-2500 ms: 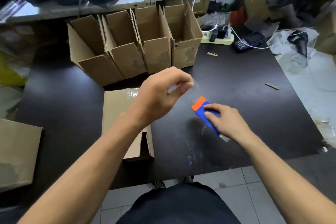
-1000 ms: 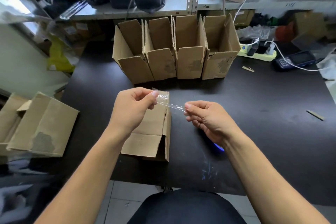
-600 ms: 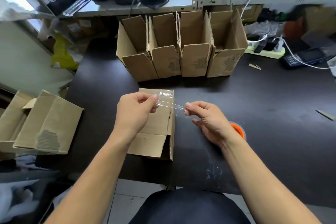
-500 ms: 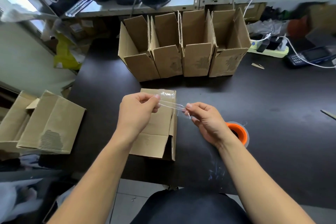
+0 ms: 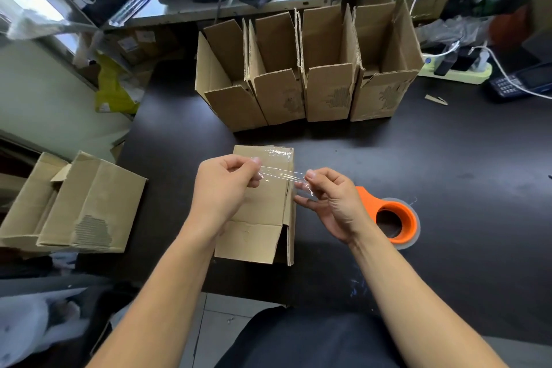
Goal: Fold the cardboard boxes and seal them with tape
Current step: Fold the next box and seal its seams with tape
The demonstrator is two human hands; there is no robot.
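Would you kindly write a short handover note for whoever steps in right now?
Left hand and right hand each pinch one end of a clear tape strip, stretched above the box lying on the table.
Tape dispenser lies right of that box.
Done: the box's far end is already taped; four open boxes stand behind.
Left: press the strip on, then seal the rest.

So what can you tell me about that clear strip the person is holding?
The tape strip is a short, clear, glossy piece that catches the light. It is stretched roughly level between the two hands: the left hand pinches one end, the right hand the other. It hangs just above the cardboard box lying on the dark table.
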